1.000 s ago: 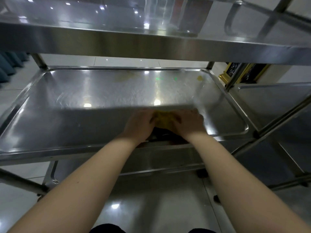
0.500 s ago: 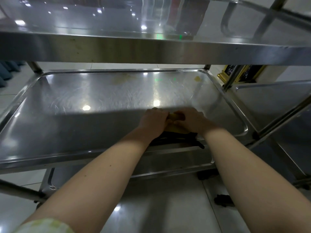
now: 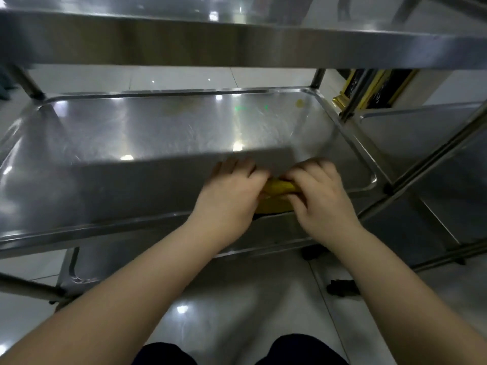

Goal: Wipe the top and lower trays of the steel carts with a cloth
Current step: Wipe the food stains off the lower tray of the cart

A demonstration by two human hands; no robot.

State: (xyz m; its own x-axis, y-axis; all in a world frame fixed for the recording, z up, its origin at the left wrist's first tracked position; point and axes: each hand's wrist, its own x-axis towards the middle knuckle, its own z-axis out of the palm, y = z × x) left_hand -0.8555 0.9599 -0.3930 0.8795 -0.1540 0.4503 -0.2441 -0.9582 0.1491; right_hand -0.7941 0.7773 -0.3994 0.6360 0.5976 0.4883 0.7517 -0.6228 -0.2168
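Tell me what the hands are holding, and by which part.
The yellow cloth, bunched on the tray: the right hand grips its right end; the left hand covers its left end, grip unclear.

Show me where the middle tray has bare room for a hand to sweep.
Bare steel runs from the left rim of the tray across to the left hand, and along the far rim up to a yellow spot near the far right corner. Crowded: near right, where it and the right hand meet on the yellow cloth.

No text, label, brand or number can be read anywhere, and the dark panels in the gold frame beyond the steel tray show only faint marks, too blurred to read.
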